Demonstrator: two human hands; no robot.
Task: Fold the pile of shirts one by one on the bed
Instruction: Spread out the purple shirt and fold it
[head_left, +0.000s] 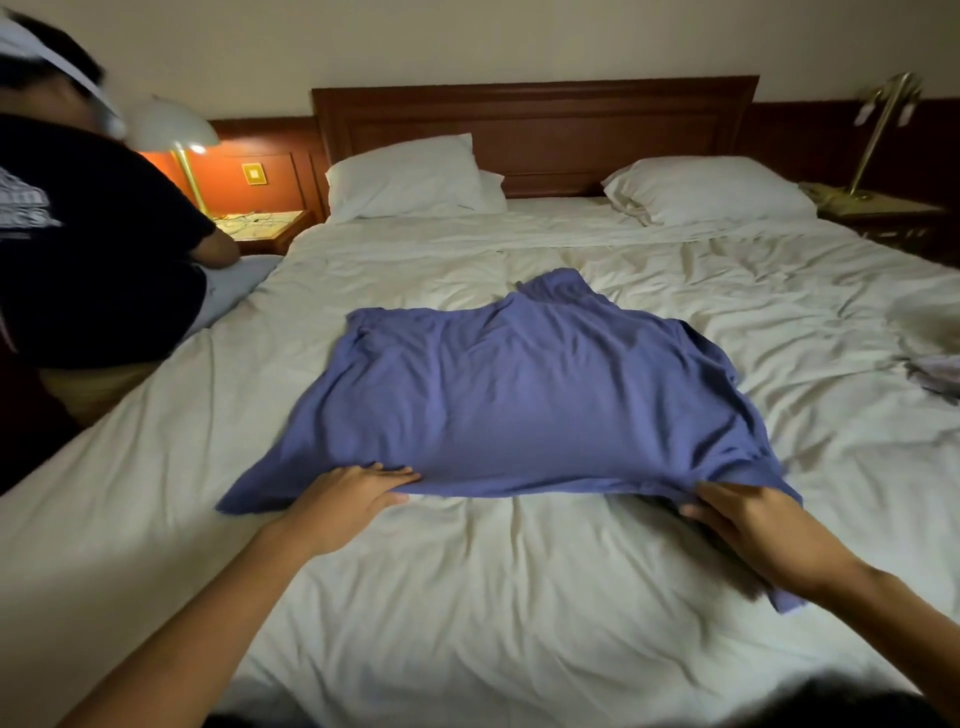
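shirt (519, 395) lies mid-bed (467, 597), pillows (405, 176) behind it.

One shirt (519, 395) — two pillows (405, 176), two lamps (176, 130), one bed (467, 597).

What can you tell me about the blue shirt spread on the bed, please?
The blue shirt is plain periwinkle, a soft thin-looking knit with no print visible. It lies spread out but wrinkled on the middle of the white bed, cloth bunched at its far edge. The left hand pinches its near edge and the right hand grips the near right corner, where some cloth trails under the wrist.
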